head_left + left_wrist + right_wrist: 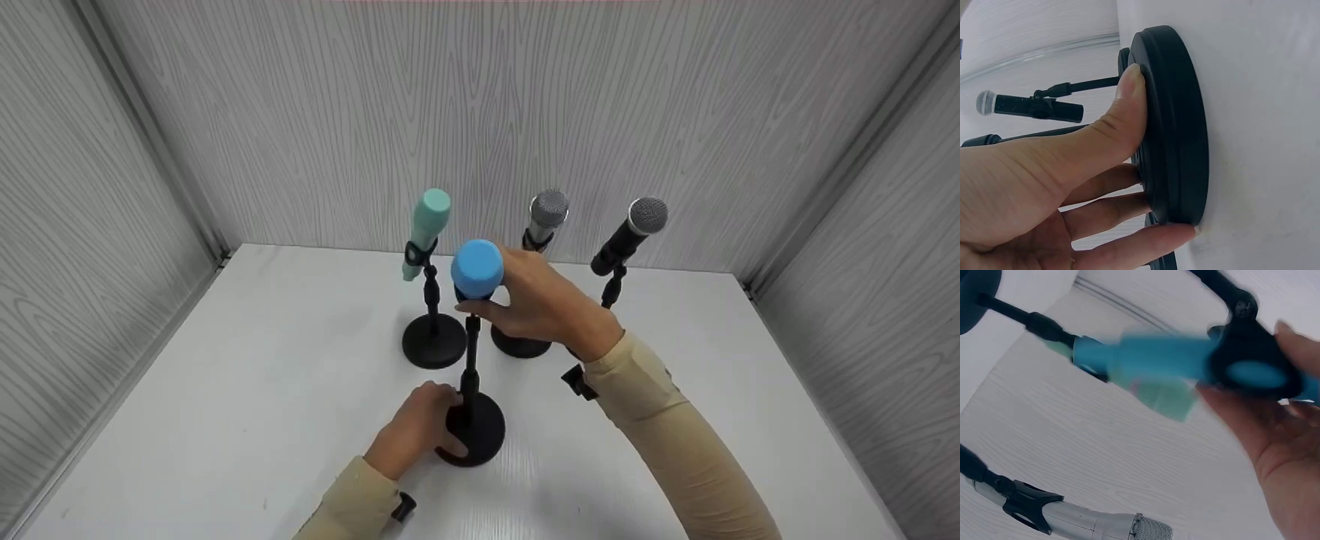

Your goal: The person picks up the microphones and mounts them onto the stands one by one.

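A blue microphone [478, 268] sits in the black clip [1255, 343] of a desk stand, its rounded blue end facing up toward the head camera. My right hand [551, 296] holds the microphone at the clip, thumb on one side and fingers on the other. Below, the stand's round black base [484, 431] stands on the white table. My left hand [420, 424] grips that base by its edge; in the left wrist view the thumb [1131, 95] presses its upper face and a finger reaches its underside rim. The right wrist view is partly blurred.
Behind stand a mint-green microphone [431, 217] on its stand at left, a silver microphone [549, 210] partly hidden by my right hand, and a black microphone [630, 232] with a grey mesh head at right. Grey wood-grain panels [337, 127] enclose the white table [285, 360].
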`<state>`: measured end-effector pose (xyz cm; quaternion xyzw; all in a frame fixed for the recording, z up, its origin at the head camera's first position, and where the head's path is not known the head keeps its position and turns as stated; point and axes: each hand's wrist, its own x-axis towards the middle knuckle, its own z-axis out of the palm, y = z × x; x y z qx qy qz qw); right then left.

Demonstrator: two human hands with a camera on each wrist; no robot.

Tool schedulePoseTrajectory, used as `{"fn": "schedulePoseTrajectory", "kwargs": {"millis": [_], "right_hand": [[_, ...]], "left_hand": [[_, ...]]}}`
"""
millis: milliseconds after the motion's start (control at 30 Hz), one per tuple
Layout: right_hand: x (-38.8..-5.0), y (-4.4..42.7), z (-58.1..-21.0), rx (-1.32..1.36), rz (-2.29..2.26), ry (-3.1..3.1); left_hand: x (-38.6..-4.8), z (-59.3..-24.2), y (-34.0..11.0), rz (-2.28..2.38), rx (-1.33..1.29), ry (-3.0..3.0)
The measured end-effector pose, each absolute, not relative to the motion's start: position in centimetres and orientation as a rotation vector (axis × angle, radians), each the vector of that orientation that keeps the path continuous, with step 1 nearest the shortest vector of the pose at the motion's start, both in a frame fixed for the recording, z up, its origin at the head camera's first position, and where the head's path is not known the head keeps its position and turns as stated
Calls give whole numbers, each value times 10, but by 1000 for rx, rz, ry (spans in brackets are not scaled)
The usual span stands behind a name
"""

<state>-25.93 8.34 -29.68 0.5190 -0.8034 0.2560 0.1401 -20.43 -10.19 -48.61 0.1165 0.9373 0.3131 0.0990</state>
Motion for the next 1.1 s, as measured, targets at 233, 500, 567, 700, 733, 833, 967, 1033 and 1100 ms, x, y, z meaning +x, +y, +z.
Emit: {"fn": "schedulePoseTrajectory", "kwargs": {"millis": [233, 500, 567, 700, 733, 833, 967, 1033, 1100], "right_hand": [[-256, 86, -302, 1490, 776, -2298], [-251, 96, -309, 1461, 966, -2301], [-247, 102, -314, 1411, 1099, -2271], [-239, 113, -327, 1269, 1268, -2221], [-237, 115, -330, 1236, 1286, -2229], [-233, 118, -340, 1153, 1295, -2286], [-230, 119, -351, 1139, 1307, -2385], [-229, 118, -356, 1163, 1297, -2456], [-228, 116, -361, 1189, 1269, -2530]], "left_hand": [[-203, -485, -103, 927, 345, 2781], [-202, -485, -103, 918, 312, 2773], [-202, -484, -103, 902, 321, 2782], [-203, -484, -103, 890, 337, 2799], [-203, -483, -103, 892, 335, 2800], [-202, -483, -103, 887, 324, 2792], [-201, -484, -103, 891, 326, 2787], [-201, -484, -103, 901, 331, 2792], [-202, -484, -104, 914, 337, 2796]]}}
